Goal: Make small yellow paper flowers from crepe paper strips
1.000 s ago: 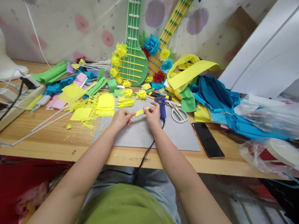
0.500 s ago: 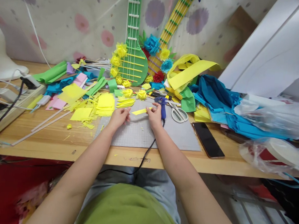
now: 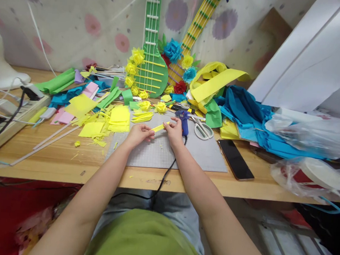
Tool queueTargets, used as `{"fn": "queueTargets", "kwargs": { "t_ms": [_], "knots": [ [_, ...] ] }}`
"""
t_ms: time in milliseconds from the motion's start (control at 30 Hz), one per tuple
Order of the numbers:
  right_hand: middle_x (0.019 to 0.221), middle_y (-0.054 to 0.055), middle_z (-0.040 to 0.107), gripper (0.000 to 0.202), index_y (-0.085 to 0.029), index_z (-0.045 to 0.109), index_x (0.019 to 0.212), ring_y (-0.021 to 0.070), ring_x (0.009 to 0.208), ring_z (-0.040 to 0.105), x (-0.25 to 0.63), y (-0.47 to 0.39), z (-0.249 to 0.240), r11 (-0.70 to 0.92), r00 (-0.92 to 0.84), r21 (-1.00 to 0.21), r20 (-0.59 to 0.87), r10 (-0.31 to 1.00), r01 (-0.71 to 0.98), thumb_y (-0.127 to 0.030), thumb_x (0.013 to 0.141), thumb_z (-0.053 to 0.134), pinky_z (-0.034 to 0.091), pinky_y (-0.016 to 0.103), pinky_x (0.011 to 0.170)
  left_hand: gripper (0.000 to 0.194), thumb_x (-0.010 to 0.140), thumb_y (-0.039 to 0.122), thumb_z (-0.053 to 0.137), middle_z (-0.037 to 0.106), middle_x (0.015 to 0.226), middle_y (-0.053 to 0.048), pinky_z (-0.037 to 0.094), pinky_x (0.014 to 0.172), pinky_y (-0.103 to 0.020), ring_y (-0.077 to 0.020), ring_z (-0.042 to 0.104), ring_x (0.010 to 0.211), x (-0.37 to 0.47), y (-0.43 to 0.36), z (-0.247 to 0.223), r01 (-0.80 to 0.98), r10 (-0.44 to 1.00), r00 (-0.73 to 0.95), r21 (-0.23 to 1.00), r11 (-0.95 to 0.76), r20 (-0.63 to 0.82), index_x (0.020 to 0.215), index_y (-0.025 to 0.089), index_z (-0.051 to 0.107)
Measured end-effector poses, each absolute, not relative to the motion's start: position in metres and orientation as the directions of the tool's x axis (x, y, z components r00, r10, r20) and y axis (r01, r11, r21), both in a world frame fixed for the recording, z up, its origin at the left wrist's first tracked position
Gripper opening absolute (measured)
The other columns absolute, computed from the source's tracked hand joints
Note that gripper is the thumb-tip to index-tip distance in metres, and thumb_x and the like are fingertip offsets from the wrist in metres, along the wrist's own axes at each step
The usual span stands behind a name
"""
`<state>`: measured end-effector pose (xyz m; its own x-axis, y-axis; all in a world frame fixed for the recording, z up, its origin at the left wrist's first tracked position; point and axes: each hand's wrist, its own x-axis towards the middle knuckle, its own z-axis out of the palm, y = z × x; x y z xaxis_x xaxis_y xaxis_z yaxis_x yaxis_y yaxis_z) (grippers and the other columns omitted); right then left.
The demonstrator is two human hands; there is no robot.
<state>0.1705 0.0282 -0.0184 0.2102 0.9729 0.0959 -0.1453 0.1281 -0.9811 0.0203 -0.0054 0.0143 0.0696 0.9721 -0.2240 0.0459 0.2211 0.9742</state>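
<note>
A narrow yellow paper strip (image 3: 158, 128) stretches between my two hands above the grey cutting mat (image 3: 203, 157). My left hand (image 3: 140, 135) pinches its left end. At the other end, the fingers of my right hand (image 3: 174, 131) are closed on the strip. A blue glue gun (image 3: 184, 122) lies just right of my right hand, its black cord running down over the table edge. Beyond it rest white-handled scissors (image 3: 203, 130). Behind my left hand are folded yellow strips (image 3: 142, 117) and a stack of yellow paper squares (image 3: 120, 117).
A green paper guitar (image 3: 152, 74) and a yellow one (image 3: 190, 35) lean on the wall, trimmed with paper flowers. Blue crepe paper (image 3: 247, 109) is heaped at the right, near a phone (image 3: 235, 159). On the left are a power strip (image 3: 16, 120) and thin sticks (image 3: 45, 144).
My left hand has moved right and taken hold of the yellow strip's left end, which was free before. My right hand has stayed nearly in place.
</note>
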Motion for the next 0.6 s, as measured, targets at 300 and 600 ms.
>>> {"fn": "queueTargets", "kwargs": {
  "t_ms": [300, 600],
  "knots": [
    [0.061, -0.008, 0.055, 0.059, -0.022, 0.039, 0.099, 0.0097, 0.056, 0.052, 0.166, 0.021, -0.006, 0.042, 0.039, -0.988, 0.037, 0.999, -0.146, -0.035, 0.052, 0.071, 0.036, 0.021, 0.053, 0.03, 0.058, 0.029, 0.073, 0.066, 0.067, -0.004, 0.048, 0.047, -0.02, -0.013, 0.063, 0.057, 0.024, -0.007, 0.013, -0.012, 0.986, 0.025, 0.986, 0.168, -0.167, 0.073, 0.012, 0.053],
    [0.056, -0.01, 0.051, 0.056, -0.022, 0.042, 0.093, 0.0087, 0.051, 0.049, 0.161, 0.021, -0.001, 0.033, -0.011, -0.979, 0.036, 0.999, -0.199, -0.034, 0.049, 0.072, 0.036, 0.022, 0.053, 0.036, 0.066, 0.047, 0.064, 0.068, 0.069, -0.006, 0.047, 0.047, -0.019, -0.0134, 0.064, 0.059, 0.032, 0.003, 0.003, 0.098, 0.977, 0.17, 0.989, 0.112, -0.127, 0.075, 0.013, 0.06]
  ]
}}
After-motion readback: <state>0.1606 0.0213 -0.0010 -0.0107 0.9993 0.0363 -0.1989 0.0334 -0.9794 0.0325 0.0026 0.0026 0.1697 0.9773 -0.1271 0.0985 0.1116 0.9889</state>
